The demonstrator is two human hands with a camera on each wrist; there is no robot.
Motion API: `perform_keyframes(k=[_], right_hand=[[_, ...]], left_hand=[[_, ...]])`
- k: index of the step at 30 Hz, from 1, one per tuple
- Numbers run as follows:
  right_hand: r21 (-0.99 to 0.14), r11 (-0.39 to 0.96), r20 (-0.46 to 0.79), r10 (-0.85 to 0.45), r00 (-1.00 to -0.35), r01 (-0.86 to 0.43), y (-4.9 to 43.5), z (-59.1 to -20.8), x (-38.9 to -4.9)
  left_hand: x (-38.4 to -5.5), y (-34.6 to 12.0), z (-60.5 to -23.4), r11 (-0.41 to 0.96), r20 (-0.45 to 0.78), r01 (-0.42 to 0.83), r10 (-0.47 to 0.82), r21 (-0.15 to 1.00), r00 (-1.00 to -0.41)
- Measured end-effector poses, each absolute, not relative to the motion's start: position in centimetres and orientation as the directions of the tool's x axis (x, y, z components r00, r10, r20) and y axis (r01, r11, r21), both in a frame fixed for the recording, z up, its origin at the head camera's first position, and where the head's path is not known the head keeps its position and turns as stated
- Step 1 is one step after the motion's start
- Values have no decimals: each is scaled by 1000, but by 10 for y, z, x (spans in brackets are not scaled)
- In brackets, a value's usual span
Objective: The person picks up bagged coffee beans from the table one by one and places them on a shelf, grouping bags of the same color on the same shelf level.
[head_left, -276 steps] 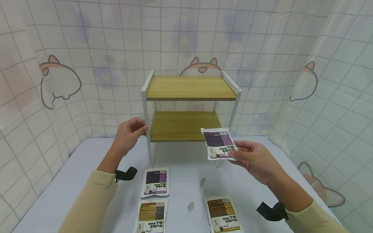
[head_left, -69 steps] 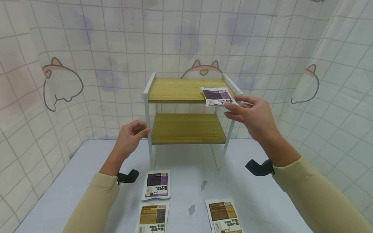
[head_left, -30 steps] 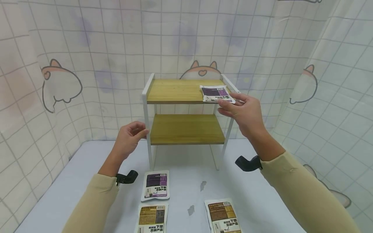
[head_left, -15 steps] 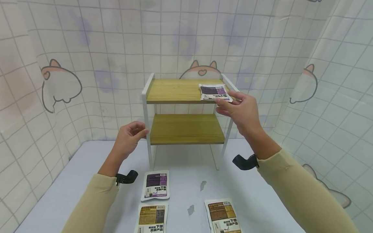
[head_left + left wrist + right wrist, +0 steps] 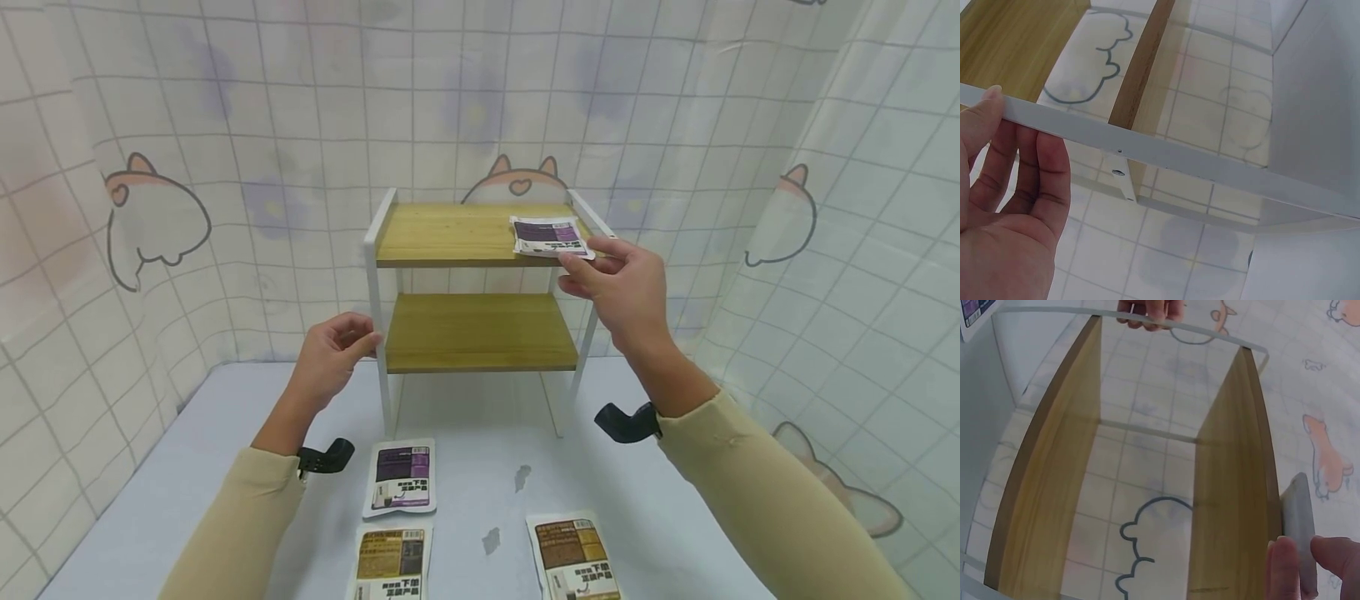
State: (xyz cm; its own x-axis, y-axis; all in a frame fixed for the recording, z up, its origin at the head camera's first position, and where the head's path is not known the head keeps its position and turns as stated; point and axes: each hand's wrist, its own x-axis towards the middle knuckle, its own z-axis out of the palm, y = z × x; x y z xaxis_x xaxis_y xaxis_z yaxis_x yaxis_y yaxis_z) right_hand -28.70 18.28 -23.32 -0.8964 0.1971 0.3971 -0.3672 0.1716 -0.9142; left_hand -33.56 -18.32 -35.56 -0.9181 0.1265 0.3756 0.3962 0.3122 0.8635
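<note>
Purple-and-white packet [image 5: 551,239] is resting on or hovering over the top shelf [image 5: 446,233] at 4 o'clock, can't tell which. Right hand [image 5: 626,287] is pinching it; right wrist cam's catching its edge between thumb and fingers [image 5: 1283,569], head cam's showing print. Left hand [image 5: 333,354] is gripping the white post [image 5: 376,292] at 9 o'clock, left wrist cam showing fingers curling behind.

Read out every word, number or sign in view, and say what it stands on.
"下单": on the lower purple packet, gold packet and brown packet.
"产品": in the line below that, on the lower purple packet and brown packet.
Upper purple packet, in the right hand: too blurred to read surely.
All other print: too small or blurred.
</note>
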Motion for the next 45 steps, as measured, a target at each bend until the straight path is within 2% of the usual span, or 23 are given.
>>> perform_keyframes(k=[17, 36, 45], right_hand=[[-922, 185, 376, 212, -902, -341, 183, -227, -287], [-926, 278, 316, 210, -925, -254, 184, -220, -292], [-921, 279, 334, 205, -920, -272, 184, -222, -293]], left_hand=[[-334, -182, -355, 321, 375, 394, 123, 861, -919], [-335, -183, -355, 326, 367, 387, 121, 863, -922], [-335, -183, -355, 327, 366, 386, 123, 863, -922]])
